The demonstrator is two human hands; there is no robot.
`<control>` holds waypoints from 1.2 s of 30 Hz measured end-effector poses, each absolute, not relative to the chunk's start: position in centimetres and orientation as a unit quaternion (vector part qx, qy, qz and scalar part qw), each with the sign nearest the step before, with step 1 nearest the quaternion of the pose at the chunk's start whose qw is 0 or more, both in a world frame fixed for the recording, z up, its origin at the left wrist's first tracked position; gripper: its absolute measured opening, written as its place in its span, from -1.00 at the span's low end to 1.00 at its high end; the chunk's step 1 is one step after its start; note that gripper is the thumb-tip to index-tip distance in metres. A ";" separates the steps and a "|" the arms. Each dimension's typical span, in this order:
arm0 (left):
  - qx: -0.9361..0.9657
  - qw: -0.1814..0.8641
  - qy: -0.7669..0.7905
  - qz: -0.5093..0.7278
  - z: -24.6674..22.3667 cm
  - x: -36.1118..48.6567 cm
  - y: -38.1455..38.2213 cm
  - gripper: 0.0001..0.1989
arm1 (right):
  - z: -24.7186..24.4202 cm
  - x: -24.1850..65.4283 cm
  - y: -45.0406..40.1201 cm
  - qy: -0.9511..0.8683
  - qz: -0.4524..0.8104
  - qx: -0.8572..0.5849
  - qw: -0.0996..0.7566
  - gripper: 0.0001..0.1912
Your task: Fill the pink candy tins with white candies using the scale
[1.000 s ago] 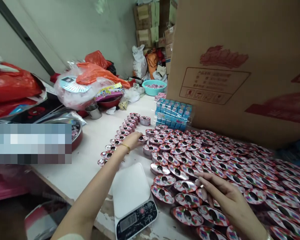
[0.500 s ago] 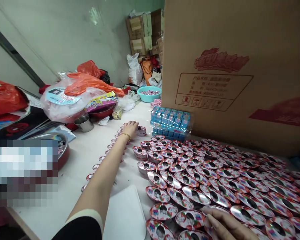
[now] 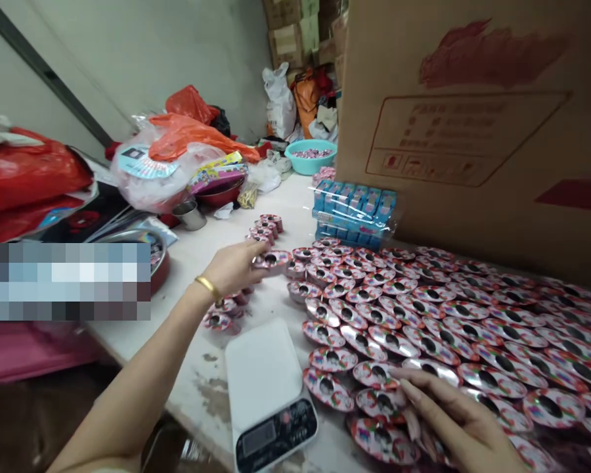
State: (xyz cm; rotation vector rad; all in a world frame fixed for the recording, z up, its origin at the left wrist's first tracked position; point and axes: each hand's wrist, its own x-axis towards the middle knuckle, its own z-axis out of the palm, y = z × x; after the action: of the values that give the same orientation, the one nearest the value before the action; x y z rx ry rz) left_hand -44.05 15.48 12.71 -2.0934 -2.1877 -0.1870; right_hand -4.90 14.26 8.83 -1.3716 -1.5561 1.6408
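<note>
My left hand (image 3: 234,268) pinches a small oval printed box (image 3: 276,260), pink and red with a dark hole in its top, at the left edge of the large group. Beside and below that hand stand rows of the same oval boxes (image 3: 219,320), partly covered by it. My right hand (image 3: 456,420) rests low over the near part of the large group of oval boxes (image 3: 369,355), its fingertips drawn together against them. Whatever lies between those fingers is hidden. Between the hands lies a white kitchen scale (image 3: 266,368) with a black display panel.
A big cardboard carton (image 3: 453,157) stands behind the group on the right, with a blue wrapped pack (image 3: 354,210) before it. Further back is a turquoise basin (image 3: 311,159). Plastic bags (image 3: 170,167), a metal cup (image 3: 190,215) and a round pan (image 3: 160,266) occupy the left side.
My left hand has come back from the far end of the left row and now holds an oval box near the group. The view has tipped down, showing the scale's display. My right hand stays low.
</note>
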 end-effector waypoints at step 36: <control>-0.369 0.027 -0.810 -0.455 -7.3 -36.4 -6.0 -0.72 | 9.5 -14.2 10.2 -0.779 0.525 -0.273 0.205 -0.85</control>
State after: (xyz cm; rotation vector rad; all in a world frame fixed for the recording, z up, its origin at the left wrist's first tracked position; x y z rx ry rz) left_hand -36.40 -6.01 -7.35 -1.1407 -2.5023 -1.4055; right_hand -14.15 10.20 9.52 -0.7610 -2.1727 1.4634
